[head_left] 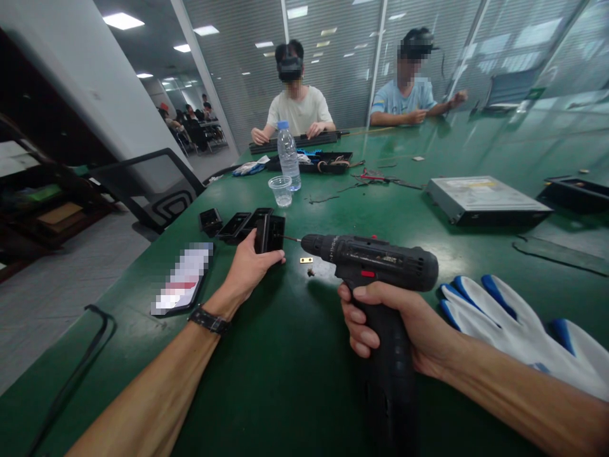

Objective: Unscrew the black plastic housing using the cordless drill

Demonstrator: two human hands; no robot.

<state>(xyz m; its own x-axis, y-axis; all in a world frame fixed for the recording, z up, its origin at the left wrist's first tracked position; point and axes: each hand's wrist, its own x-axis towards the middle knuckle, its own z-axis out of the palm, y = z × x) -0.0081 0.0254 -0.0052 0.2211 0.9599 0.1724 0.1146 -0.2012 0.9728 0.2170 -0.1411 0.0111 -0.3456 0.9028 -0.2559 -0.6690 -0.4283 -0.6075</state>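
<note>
My right hand (375, 317) is wrapped round the grip of a black cordless drill (380, 257), its chuck pointing left. A thin bit (291, 238) runs from the chuck to a small black box (275, 231), its tip hidden within the box's open side. That box is gripped on its left by my left hand (252, 263), thumb toward me, fingers partly hidden behind it. Just behind stand more small black boxes (234, 226). A small brass-coloured plate (306, 260) with two holes lies below the bit, and a tiny dark piece (311, 272) is near it.
A phone (185, 279) lies left of my left wrist; white-and-blue gloves (514, 330) lie at right. Beyond are a plastic cup (280, 192), a water bottle (288, 155), loose wires (375, 178) and a metal disc-drive-like box (488, 197). Two people sit across the green table (266, 381).
</note>
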